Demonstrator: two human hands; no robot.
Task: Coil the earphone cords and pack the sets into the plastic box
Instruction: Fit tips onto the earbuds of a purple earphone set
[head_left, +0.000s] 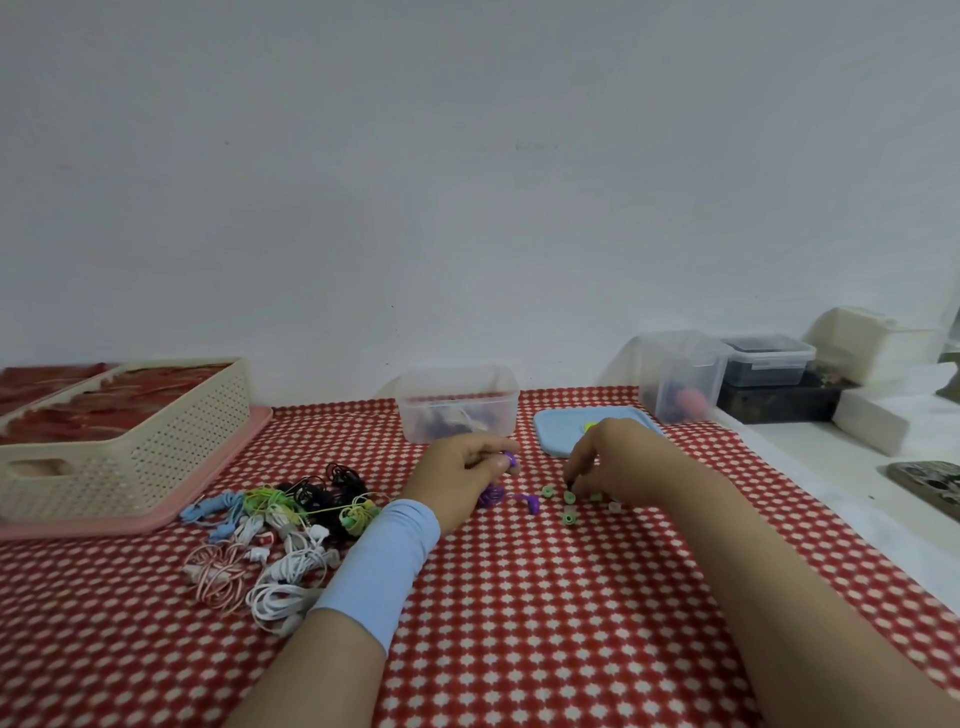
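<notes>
Head view: left hand (457, 478) grips purple earphones (488, 498); right hand (618, 462) seemingly pinches 1 green eartip (570, 497) beneath its fingertips.

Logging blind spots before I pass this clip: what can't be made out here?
All in the head view:
Plastic box contents: frosted wall blurs them into dark and pale shapes.
Purple earphones: the left hand grip covers most of the coil.
Right hand: too small to tell whether it pinches a green ear tip.
Clear tub at the right: blurred, contents unreadable.
</notes>
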